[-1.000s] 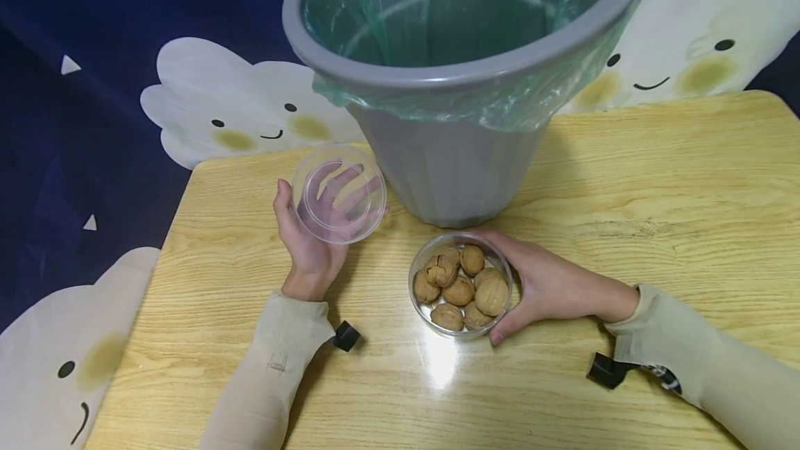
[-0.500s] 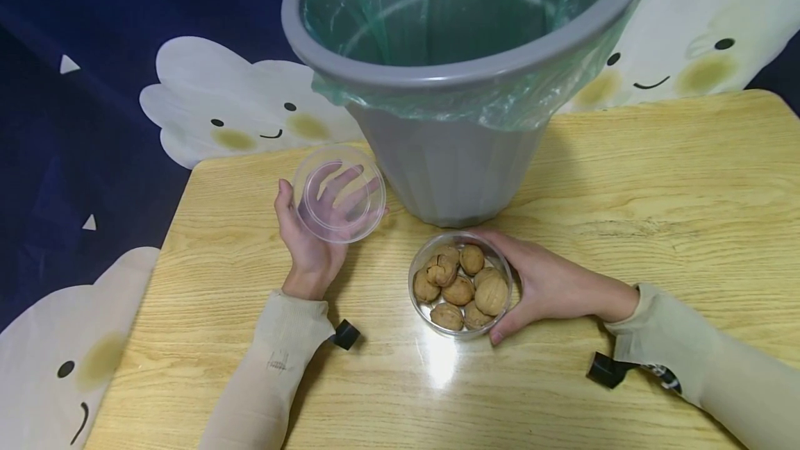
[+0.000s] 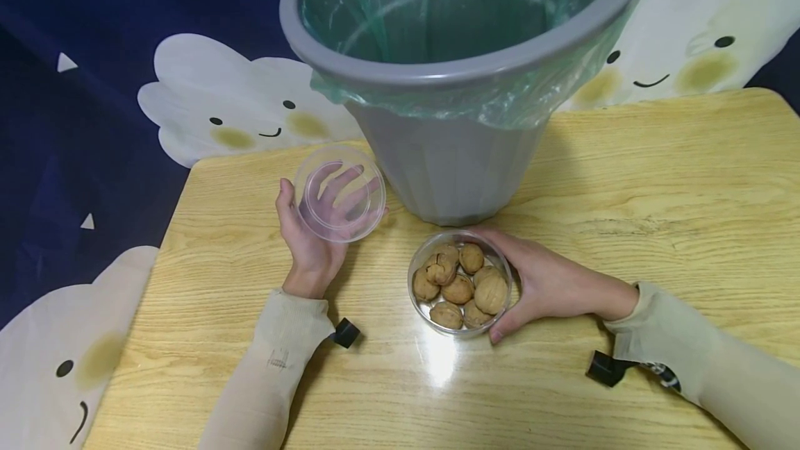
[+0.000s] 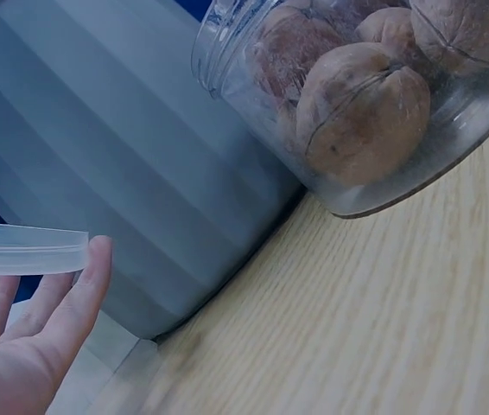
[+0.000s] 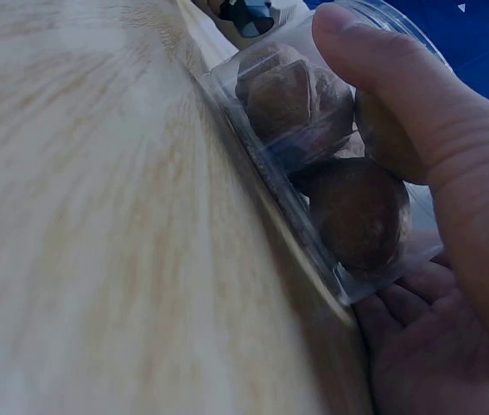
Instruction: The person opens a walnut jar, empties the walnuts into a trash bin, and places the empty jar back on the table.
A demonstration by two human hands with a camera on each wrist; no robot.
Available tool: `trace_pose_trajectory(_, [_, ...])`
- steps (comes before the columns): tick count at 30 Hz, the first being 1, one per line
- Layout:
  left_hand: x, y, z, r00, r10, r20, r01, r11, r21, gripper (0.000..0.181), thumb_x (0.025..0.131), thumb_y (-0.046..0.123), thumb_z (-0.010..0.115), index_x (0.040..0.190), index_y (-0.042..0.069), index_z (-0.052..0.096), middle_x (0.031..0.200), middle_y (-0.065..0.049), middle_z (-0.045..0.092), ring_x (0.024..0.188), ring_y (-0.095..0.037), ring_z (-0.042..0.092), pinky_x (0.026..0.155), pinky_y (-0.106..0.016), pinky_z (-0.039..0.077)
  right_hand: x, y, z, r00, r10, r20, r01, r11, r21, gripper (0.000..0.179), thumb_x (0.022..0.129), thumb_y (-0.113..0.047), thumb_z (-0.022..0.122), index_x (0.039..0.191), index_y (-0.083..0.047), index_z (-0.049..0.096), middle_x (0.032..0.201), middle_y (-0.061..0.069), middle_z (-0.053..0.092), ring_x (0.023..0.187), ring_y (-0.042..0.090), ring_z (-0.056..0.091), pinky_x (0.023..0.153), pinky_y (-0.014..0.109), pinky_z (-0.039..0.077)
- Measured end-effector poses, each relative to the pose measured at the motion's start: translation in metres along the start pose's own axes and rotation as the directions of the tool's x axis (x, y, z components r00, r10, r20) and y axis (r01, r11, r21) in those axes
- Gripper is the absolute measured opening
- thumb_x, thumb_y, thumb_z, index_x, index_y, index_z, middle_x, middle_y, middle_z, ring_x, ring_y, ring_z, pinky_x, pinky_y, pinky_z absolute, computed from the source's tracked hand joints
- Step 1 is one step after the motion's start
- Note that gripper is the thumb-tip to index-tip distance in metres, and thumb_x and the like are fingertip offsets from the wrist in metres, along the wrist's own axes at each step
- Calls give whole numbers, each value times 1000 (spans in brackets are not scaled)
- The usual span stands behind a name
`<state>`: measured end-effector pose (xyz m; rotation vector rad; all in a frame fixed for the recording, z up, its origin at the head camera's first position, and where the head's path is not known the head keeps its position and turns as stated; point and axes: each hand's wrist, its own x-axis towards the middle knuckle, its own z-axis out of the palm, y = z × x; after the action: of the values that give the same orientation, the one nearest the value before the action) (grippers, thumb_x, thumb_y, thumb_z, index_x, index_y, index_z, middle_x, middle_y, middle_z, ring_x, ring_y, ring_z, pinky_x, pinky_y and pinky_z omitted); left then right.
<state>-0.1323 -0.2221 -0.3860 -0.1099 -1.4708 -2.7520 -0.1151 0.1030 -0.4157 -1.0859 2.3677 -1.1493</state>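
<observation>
A clear, shallow round lid (image 3: 340,193) lies on my left hand (image 3: 312,245), which is turned palm up with spread fingers beneath it. Its rim appears edge-on in the left wrist view, with a fingertip (image 4: 99,249) at the edge. My right hand (image 3: 550,283) holds a clear round jar (image 3: 415,304) from the right, thumb in front and fingers behind, the latter partly hidden. Several whole walnuts (image 3: 457,289) sit inside the jar, whose top is uncovered. The jar stands upright on the table.
Behind the jar, a large grey bin (image 3: 450,165) lined with a green plastic bag (image 3: 512,106) stands on the wooden table (image 3: 662,179). A dark blue curtain (image 3: 69,144) with cloud faces hangs behind and to the left.
</observation>
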Motion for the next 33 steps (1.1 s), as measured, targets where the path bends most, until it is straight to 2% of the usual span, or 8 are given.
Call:
trace_pose_trajectory(11, [1,-2,-3,1000,-16,-9,16,1000,-5,71,92,80,42,128,20,56,130,-5,65,124,-34,68,90,-55,60,1,0,0,1000,7,7,-7,1000,22,132,50,-55,100,160,-28,31,153,5,52,138,27,54,113,56,43])
trace_pose_trajectory(24, [2,-4,-6,999,-32,-12,32,999,-17,73,90,81,48,128,19,56,130,-6,65,123,-34,69,91,-56,59,1,0,1,1000,7,5,-7,1000,29,132,51,-55,100,159,-28,31,153,4,53,138,26,53,113,55,44])
trace_pose_trajectory(33, [3,-4,-10,999,-39,-6,39,999,-11,71,91,79,46,129,19,55,131,-6,65,124,-34,69,91,-57,59,1,0,1,1000,5,1,-5,1000,27,132,50,-56,100,159,-26,31,153,5,53,138,26,54,113,55,44])
